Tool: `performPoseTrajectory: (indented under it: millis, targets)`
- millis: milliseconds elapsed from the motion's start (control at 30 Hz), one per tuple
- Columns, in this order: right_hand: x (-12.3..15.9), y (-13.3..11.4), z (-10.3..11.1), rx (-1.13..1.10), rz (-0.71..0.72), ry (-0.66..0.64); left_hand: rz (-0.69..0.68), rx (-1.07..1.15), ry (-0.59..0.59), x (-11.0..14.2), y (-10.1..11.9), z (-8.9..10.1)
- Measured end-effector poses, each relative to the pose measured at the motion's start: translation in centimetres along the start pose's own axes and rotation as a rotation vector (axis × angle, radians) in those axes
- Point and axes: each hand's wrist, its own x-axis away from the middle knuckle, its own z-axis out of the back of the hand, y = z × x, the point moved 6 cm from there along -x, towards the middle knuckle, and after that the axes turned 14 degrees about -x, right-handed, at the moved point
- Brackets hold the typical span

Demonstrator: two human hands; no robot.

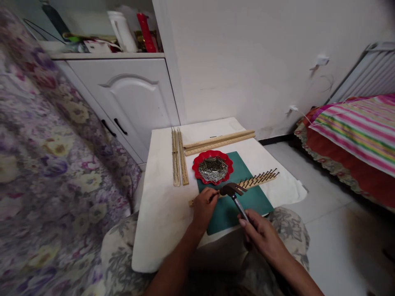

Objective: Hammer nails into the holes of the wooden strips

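My right hand [257,232] is closed around the handle of a claw hammer [239,205]. The hammer's dark head is over a wooden strip [251,183], just beside my left fingers. Along the strip's right half, several nails stand up at a slant. My left hand [205,205] is at the strip's left part, fingers pinched together; the hammer head and the fingers hide what they hold, if anything. A green board [226,216] lies under the strip. Just behind my left hand, a red scalloped bowl [196,174] holds a heap of loose nails [216,169].
Two upright-lying strips [183,164] with nails lie at the table's left, and more wooden strips [220,142] along its back. The white-covered table [160,213] stands by a white cabinet [129,90]. A floral curtain [61,172] hangs left; a bed [364,135] is right.
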Motion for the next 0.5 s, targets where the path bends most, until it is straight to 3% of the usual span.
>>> performPoseTrajectory:
  millis: [233, 500]
  targets:
    - [-1.6, 0.3, -0.9, 0.124, 0.067, 0.003, 0.01, -0.016, -0.04, 0.0, -0.3, -0.1]
    - [-1.1, 0.8, -1.0, 0.037, 0.073, 0.055, -0.007, -0.015, -0.039, -0.1, -0.4, 0.1]
